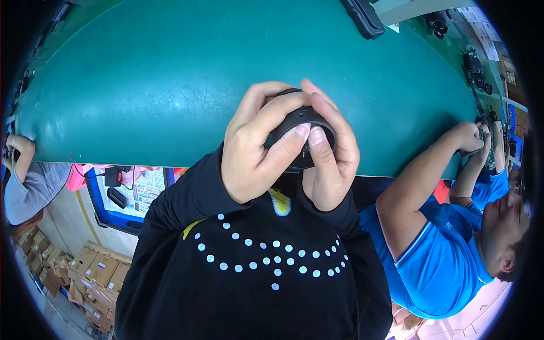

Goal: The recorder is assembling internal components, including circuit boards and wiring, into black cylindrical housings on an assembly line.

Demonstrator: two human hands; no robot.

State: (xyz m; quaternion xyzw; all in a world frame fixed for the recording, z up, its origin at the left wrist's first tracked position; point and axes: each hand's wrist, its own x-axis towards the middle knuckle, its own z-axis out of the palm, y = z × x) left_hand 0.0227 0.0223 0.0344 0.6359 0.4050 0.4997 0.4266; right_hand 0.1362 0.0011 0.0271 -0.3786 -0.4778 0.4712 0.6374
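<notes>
- My left hand (255, 139) and right hand (335, 161) were both clamped around a black ring (301, 117), held up by the near edge of the green table (170, 85).
- Pressing inside its rim with both thumbs (288, 145) looked like the step in hand.
- Next, I judged, called for even thumb pressure.

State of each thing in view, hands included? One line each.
Dark ring-shaped part: held in both hands
Left hand: closed on it, thumb at its opening
Right hand: likewise
Blue tray: open-topped, holding black items
Cardboard boxes: stacked
Long black object: at green table's far edge
</notes>
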